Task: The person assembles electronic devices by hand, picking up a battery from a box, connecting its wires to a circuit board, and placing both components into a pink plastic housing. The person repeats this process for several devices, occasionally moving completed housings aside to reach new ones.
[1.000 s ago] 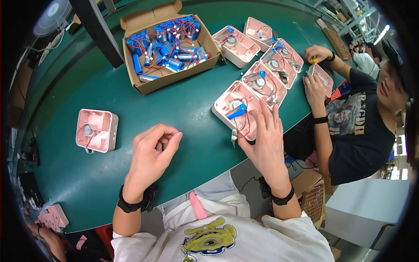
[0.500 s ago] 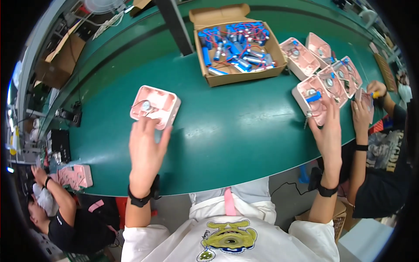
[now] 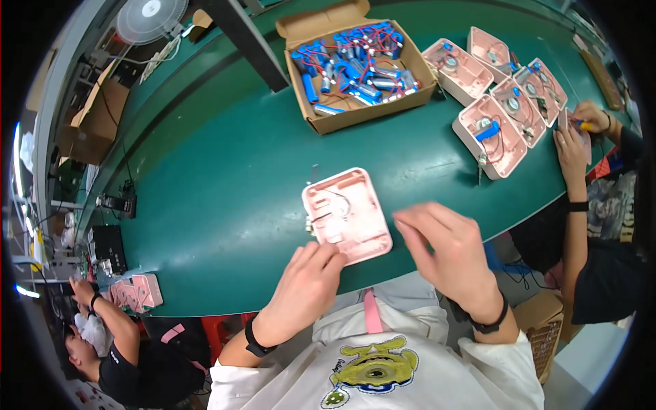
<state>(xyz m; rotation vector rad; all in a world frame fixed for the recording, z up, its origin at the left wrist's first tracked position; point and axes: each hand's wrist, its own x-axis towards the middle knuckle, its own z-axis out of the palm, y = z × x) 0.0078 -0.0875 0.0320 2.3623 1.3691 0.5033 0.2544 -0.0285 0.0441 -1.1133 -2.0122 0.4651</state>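
Left hand [image 3: 309, 281] gripping the near edge of pink plastic housing [image 3: 363, 234] over the worktop [image 3: 219, 212] | right hand [image 3: 452, 254] hovering just right of housing, blurred, apparently half-open | battery carton [image 3: 372, 115] standing beyond housing

A pale pink, rounded-square plastic housing [image 3: 362, 229], open side up, sits slightly askew near the front edge of the green tabletop [image 3: 225, 205]. Inside is a round, pale speaker [image 3: 340, 207] with thin, dark wires; blur hides finer detail.
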